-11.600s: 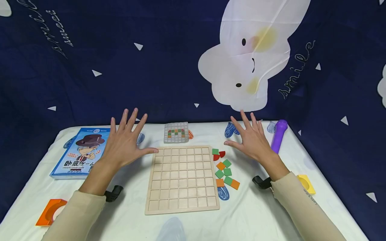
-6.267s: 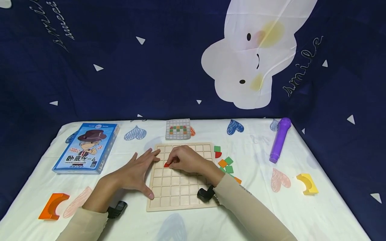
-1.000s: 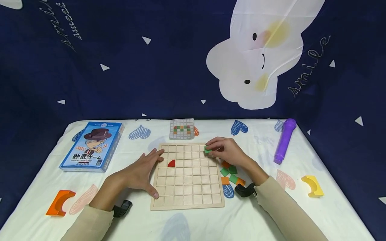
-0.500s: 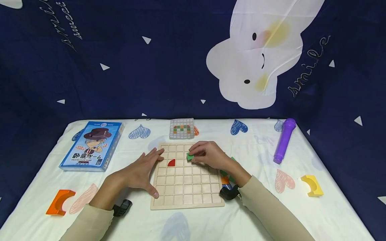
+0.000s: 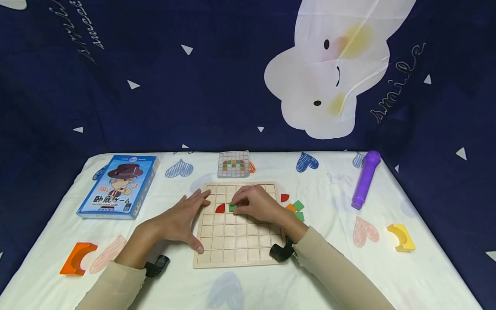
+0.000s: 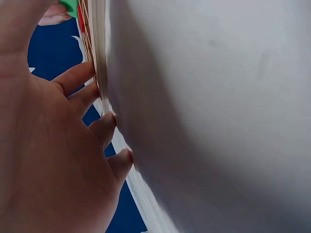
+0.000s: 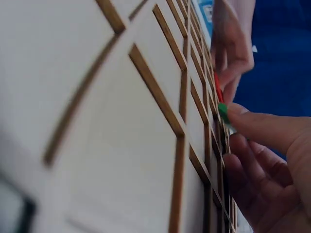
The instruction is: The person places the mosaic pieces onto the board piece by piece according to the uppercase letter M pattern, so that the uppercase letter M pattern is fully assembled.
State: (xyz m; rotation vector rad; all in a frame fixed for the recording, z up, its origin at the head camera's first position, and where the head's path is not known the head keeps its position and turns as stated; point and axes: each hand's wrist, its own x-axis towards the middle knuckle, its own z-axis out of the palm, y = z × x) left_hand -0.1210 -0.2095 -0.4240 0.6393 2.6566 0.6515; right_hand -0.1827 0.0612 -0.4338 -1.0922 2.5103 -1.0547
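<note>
My right hand [image 5: 255,203] pinches a green square tile [image 5: 232,207] between thumb and fingers, low over the wooden grid board [image 5: 240,257]. To the tile's left, a red quarter-circle piece [image 5: 220,209] lies in a cell of the third row from the top. In the right wrist view, the thumb presses against the green tile [image 7: 223,112], held at a slant close to the grid. My left hand [image 5: 174,226] rests along the board's left edge with fingers spread. Seen from the left wrist, its fingertips [image 6: 109,121] touch the board's side.
Right of the board lie another red quarter piece [image 5: 285,197], an orange tile [image 5: 290,207] and green tiles [image 5: 298,205], partly hidden by my right arm. A small pattern card [image 5: 234,164] lies behind the board. Around them are a blue game box [image 5: 118,187], a purple stick [image 5: 365,181], and orange [image 5: 75,258] and yellow [image 5: 403,238] arch blocks.
Both hands came down from above the table. My right hand set a red quarter piece on the board, then picked up a green tile and carried it left beside that piece.
</note>
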